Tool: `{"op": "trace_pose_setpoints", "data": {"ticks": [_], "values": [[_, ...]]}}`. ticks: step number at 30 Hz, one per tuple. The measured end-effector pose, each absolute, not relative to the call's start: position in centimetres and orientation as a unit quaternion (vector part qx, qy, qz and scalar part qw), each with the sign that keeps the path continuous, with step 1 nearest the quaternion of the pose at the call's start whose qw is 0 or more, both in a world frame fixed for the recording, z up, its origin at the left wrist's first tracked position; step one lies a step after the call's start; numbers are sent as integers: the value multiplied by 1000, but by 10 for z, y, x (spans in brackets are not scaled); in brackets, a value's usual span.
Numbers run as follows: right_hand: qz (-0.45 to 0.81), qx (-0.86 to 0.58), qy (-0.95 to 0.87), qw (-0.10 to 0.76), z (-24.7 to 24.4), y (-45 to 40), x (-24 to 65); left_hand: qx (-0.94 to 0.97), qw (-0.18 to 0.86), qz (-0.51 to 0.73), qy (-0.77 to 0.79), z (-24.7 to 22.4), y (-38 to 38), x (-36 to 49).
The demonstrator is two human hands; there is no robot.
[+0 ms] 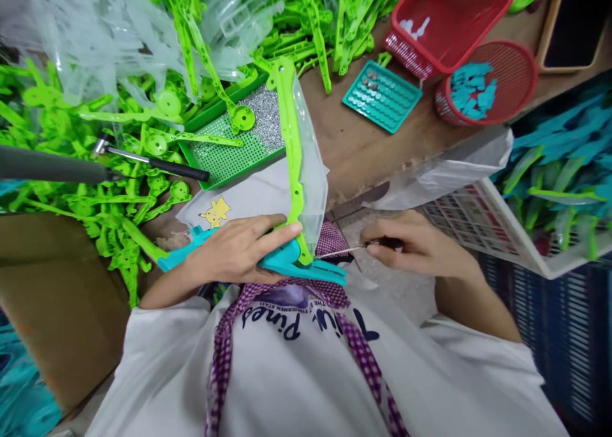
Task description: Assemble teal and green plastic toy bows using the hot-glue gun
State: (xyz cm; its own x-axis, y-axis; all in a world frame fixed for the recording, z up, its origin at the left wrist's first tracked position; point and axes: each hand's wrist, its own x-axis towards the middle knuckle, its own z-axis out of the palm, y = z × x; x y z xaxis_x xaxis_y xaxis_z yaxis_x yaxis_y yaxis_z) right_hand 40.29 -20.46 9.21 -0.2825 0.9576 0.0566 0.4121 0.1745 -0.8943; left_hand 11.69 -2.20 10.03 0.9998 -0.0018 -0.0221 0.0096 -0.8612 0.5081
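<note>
Jutting from the turquoise part [313, 270] before the person's torso, the lime-green arm [289, 137] and translucent panel [310, 176] point toward the worktop [337, 115]. The left hand [241, 249] grips the turquoise part from above, index finger extended onto the lime-green arm. The right hand [414, 243], curled, pinches a thin tool [343, 252] angled at their joint.

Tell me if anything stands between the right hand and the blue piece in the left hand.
Nothing visible blocks the right hand; only its thin tool spans the gap to the blue piece.
</note>
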Motion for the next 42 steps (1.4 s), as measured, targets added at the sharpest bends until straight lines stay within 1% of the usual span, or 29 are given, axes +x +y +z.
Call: {"op": "trace_pose_setpoints", "data": {"ticks": [5,10,12,17,23,26,27,29,31,32,33,35,37,40,42], "values": [[415,-449,-737,289,106,-183,408,969,247,-12,-12,97,-26,116],[387,-435,-774,250,116,-168,401,969,243,30,-13,95,-29,116],[383,-436,-773,257,115,-167,398,970,237,45,-10,96,-28,116],[368,-452,-751,312,104,-175,392,972,224,72,-5,98,-27,119],[314,-487,-754,310,93,-195,379,968,236,87,12,96,-25,120],[281,-501,-744,342,88,-201,375,962,246,118,24,98,-21,121],[288,-504,-733,355,87,-202,377,960,250,124,27,98,-19,123],[341,-516,-694,368,82,-203,386,957,267,104,41,96,-16,126],[405,-542,-637,369,73,-204,400,954,289,51,68,90,-13,131],[415,-569,-603,374,65,-204,406,951,298,22,81,84,-11,134],[401,-611,-567,380,56,-203,410,948,305,-2,89,77,-9,138],[311,-719,-492,380,34,-197,410,944,314,-37,92,59,-5,148],[203,-808,-443,332,9,-183,400,941,320,-61,94,39,-1,158],[146,-854,-433,251,-21,-151,381,943,301,-85,112,19,5,168],[122,-864,-436,219,-30,-132,374,955,265,-62,118,21,5,167]]}}
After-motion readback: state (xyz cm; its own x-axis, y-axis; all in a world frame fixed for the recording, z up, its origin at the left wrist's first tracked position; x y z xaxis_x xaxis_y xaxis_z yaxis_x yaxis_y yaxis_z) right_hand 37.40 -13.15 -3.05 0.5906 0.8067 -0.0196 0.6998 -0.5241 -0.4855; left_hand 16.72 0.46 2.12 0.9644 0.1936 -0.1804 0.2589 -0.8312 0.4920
